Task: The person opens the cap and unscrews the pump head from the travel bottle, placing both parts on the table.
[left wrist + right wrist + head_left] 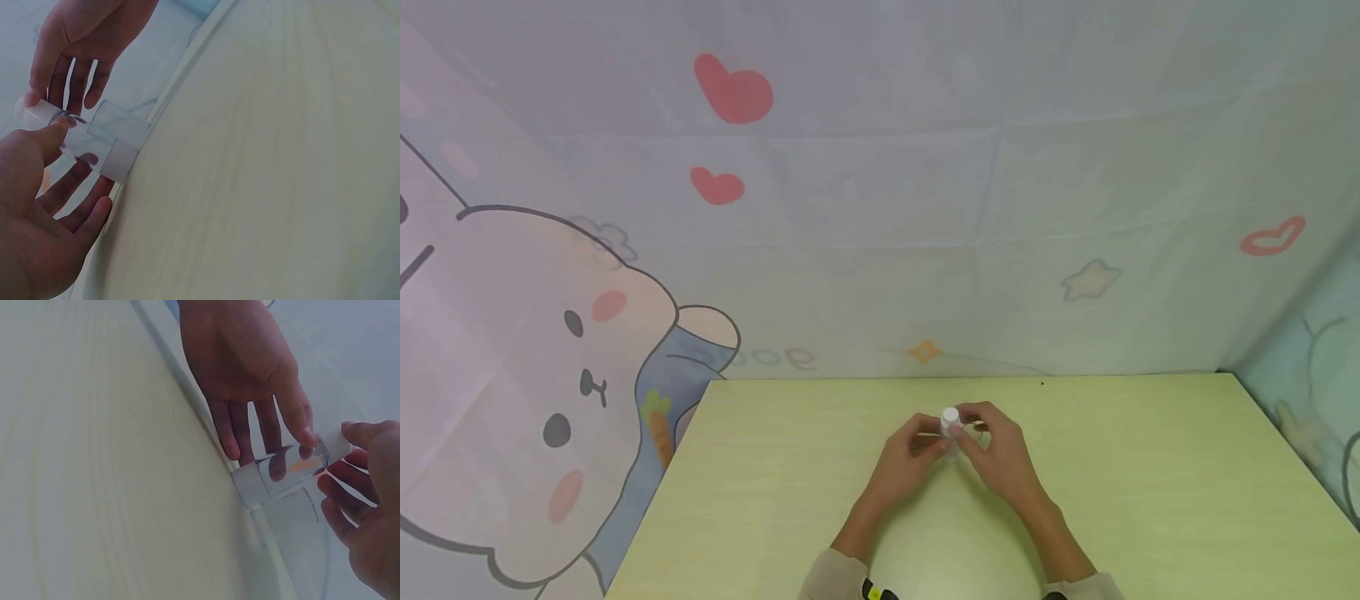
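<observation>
Left hand fingers clamped on clear bottle, right hand fingers pinching its white cap. Bottle upright between the 2 hands, at table.

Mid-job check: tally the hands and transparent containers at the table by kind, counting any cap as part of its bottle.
White-capped clear cylindrical bottle: 1
Clear cylindrical container beside it: 1
Bare hands, left hand and right hand: 2
Total: 4
</observation>
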`<action>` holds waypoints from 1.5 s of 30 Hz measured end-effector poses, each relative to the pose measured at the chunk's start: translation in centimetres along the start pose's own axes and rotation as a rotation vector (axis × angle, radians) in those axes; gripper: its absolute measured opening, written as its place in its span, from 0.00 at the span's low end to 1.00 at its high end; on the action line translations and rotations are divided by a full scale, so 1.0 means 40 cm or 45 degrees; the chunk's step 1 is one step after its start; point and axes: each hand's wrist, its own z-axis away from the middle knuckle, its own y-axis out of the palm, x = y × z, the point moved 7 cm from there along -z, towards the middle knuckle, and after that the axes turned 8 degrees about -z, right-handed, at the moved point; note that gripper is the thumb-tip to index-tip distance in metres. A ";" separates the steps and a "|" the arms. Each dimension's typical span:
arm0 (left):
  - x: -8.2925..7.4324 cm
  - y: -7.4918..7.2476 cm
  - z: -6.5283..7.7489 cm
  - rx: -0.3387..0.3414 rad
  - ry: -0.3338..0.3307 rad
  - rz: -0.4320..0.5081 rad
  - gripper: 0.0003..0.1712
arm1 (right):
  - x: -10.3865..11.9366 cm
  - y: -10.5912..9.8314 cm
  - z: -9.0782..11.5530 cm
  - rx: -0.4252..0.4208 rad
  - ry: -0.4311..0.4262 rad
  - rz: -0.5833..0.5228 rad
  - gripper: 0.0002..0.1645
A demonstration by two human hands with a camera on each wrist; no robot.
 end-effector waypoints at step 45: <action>-0.002 -0.002 0.003 0.014 -0.008 0.022 0.14 | 0.002 0.006 -0.003 0.029 -0.029 0.043 0.16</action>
